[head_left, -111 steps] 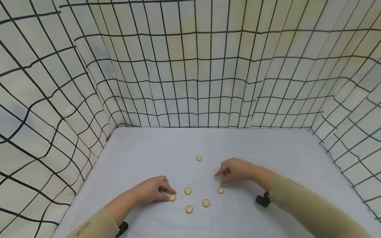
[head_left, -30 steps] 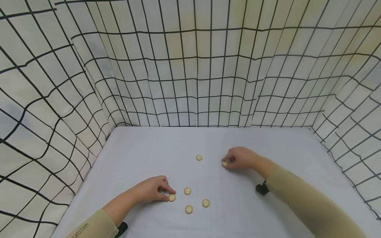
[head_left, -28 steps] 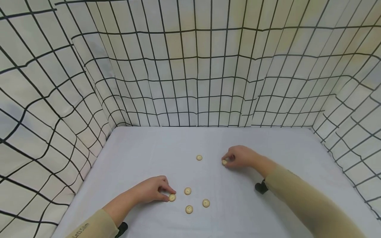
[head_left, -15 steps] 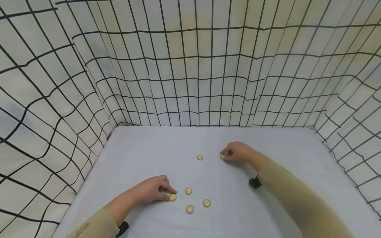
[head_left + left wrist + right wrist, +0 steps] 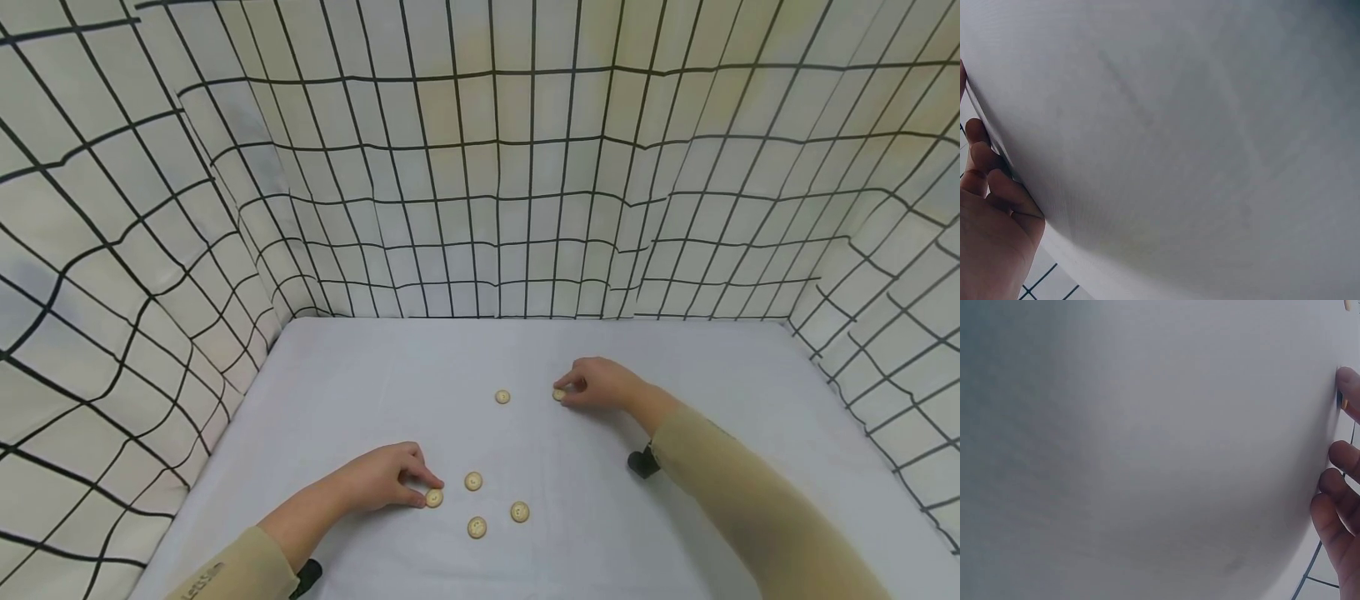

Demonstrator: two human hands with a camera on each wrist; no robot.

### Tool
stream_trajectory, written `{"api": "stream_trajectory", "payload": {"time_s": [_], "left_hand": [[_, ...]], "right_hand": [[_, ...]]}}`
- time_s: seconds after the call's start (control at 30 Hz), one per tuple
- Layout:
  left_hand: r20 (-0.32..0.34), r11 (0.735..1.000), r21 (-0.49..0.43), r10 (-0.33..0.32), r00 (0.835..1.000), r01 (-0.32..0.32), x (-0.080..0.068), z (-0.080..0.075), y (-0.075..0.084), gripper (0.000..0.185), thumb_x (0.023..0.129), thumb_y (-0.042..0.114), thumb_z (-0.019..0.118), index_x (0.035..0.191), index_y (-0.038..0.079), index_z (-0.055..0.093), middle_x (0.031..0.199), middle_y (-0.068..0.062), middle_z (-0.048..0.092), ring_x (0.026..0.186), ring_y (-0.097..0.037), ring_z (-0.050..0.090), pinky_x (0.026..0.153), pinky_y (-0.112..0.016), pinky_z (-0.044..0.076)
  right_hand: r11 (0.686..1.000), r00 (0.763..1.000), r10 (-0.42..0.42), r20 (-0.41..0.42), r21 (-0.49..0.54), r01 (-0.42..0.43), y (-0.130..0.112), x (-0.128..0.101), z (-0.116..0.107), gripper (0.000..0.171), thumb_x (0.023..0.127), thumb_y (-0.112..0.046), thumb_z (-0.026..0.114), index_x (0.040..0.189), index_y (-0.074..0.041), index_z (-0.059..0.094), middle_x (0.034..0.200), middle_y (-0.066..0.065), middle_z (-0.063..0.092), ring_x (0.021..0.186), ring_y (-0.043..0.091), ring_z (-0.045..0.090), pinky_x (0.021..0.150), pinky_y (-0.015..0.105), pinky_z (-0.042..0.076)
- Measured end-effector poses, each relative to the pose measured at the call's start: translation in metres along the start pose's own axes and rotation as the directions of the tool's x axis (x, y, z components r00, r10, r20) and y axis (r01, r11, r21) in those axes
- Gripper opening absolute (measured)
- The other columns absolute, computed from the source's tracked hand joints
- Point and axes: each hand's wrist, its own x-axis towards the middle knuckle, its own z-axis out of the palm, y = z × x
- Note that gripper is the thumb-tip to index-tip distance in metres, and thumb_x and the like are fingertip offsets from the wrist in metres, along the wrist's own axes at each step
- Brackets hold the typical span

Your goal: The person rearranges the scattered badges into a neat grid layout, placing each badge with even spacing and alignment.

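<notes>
Your right hand is pinching one button by its edge, near but apart from the far button on the white tabletop; your left hand is pinching another button beside three loose buttons; you are probably doing best by gripping lightly, holding each button level and parting finger and thumb together, so nothing is skidding sideways.

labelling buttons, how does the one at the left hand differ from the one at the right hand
The left-hand button shows most of its face; the right-hand button is more hidden by fingers. The left-hand button is nearer the camera, close to three loose buttons; the right-hand button is farther back, near one loose button. Both are pale, round and held in fingers.
</notes>
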Motion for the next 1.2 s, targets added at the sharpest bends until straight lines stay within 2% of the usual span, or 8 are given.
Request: {"api": "stream_trajectory", "payload": {"time_s": [0.37,1.2], "left_hand": [[0.005,1.0,-0.024,0.003,1.0,-0.003,0.0006,0.0014,-0.002,0.025,0.081,0.027,0.082,0.105,0.035,0.079,0.092,0.015,0.056,0.078,-0.007,0.049,0.069,-0.027,0.041],[0.002,1.0,-0.013,-0.002,1.0,0.002,0.0001,0.0009,-0.0019,0.024,0.081,0.028,0.082,0.104,0.036,0.079,0.093,0.015,0.056,0.079,-0.008,0.048,0.069,-0.027,0.041]], "right_hand": [[0.998,1.0,0.016,-0.012,0.058,-0.016,0.0011,-0.0014,-0.0007,0.029,0.086,-0.033,0.077,0.114,-0.025,0.077,0.084,-0.007,0.059,0.081,0.014,0.051,0.072,0.032,0.044],[0.991,0.999,0.051,-0.009,0.121,-0.05,0.0011,-0.0027,0.0,0.029,0.085,-0.033,0.079,0.113,-0.026,0.077,0.087,-0.007,0.06,0.084,0.015,0.052,0.075,0.033,0.045]]}}
